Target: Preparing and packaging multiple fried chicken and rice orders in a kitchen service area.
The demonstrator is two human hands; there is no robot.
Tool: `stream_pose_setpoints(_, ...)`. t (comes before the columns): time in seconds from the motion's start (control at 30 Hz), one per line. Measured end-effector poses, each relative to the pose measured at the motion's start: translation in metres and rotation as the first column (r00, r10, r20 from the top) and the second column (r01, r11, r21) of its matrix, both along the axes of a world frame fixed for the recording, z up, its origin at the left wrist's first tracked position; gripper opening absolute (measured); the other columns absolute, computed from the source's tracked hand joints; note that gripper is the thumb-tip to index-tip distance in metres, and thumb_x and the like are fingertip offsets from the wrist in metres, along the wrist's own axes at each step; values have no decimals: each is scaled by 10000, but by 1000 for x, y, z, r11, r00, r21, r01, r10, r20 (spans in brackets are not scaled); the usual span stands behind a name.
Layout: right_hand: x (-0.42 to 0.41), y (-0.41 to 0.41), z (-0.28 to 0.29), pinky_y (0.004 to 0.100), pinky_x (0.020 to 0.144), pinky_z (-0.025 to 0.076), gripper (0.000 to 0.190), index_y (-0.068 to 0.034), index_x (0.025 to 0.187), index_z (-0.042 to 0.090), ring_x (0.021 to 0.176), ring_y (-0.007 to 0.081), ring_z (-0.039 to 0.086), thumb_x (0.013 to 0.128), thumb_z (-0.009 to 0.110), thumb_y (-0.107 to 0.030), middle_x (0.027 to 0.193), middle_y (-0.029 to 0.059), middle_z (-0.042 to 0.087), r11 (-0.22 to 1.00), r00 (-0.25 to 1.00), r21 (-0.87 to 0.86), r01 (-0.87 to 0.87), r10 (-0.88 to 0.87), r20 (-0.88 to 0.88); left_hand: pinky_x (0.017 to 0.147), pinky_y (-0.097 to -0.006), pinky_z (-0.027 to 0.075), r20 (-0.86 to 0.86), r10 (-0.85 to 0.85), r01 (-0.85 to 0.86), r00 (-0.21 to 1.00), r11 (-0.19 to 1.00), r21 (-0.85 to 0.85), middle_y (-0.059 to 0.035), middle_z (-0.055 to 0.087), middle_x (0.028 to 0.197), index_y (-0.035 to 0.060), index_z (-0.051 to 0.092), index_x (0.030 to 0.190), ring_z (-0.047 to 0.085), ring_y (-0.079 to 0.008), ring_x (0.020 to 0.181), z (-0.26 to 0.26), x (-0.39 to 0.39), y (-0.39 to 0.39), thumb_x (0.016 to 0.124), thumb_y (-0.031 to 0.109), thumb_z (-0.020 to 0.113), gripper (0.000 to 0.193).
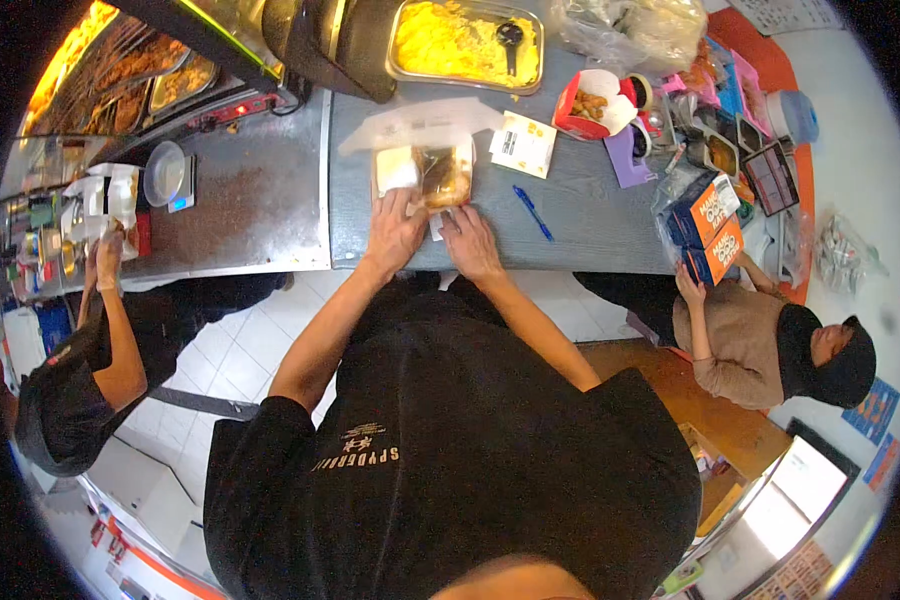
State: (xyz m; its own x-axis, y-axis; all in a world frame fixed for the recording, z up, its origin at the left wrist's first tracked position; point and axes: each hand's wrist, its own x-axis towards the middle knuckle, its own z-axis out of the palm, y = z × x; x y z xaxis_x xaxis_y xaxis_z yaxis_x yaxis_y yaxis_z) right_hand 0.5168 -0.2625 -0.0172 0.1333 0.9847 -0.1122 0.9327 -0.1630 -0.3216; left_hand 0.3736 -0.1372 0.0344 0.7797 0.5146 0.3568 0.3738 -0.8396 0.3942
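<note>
Before me on the grey counter (pixel 600 217) stands a takeaway food box (pixel 462 154), its pale translucent lid (pixel 420 120) folded back on the far side. A white portion (pixel 397 166) fills its left part, and brown, glossy food lies in the right part. My left hand (pixel 395 232) has its fingers curled over the box's front left edge. At the front right corner are the fingers of my right hand (pixel 471 238). Between the hands a small white flap or slip (pixel 436 226) shows; what it belongs to is unclear.
A steel tray of yellow food (pixel 450 45) holds a black scoop (pixel 510 46). Right of my box lie a printed card (pixel 525 144), a blue pen (pixel 532 212) and a red food carton (pixel 581 126). One co-worker holds orange boxes (pixel 720 251); another (pixel 82 390) works at left near a scale (pixel 184 196).
</note>
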Motion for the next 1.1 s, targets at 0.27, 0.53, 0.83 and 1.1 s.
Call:
stream_pose_setpoints(0.27,-6,-7,43,464,852,492,209,-69,1048,660,1089,341,539,903,627,-216,1132,153,568,947,991,291,133,-134,-19,821,-429,436,4,17,-16,1000,992,-122,-125,575,1098,81,715,952,542,-314,1032,21,-10,-11,824,153,727,148)
stream_pose_setpoints(0.53,93,71,91,436,799,507,217,-38,1032,638,886,337,609,861,703,-155,1043,161,599,616,939,710,341,-263,-222,864,-445,467,313,570,-587,760,808,-44,-160,593,1066,39,609,1185,560,-352,975,9,-22,84,798,183,786,450)
stream_pose_setpoints(0.83,93,105,43,271,641,499,489,-43,1340,564,824,125,627,869,695,-41,1084,79,652,875,631,273,400,-46,-774,657,-309,490,211,676,-416,706,637,-649,-112,674,976,-6,669,1119,578,-162,702,7,19,77,842,265,772,401)
stream_pose_setpoints(1.1,118,115,69,332,648,552,503,-47,1311,572,843,212,700,875,742,-232,1134,108,685,964,715,256,69,131,-687,668,-314,542,23,212,-147,977,746,-649,-132,728,1042,27,680,1208,596,-154,670,20,-13,120,704,224,879,577)
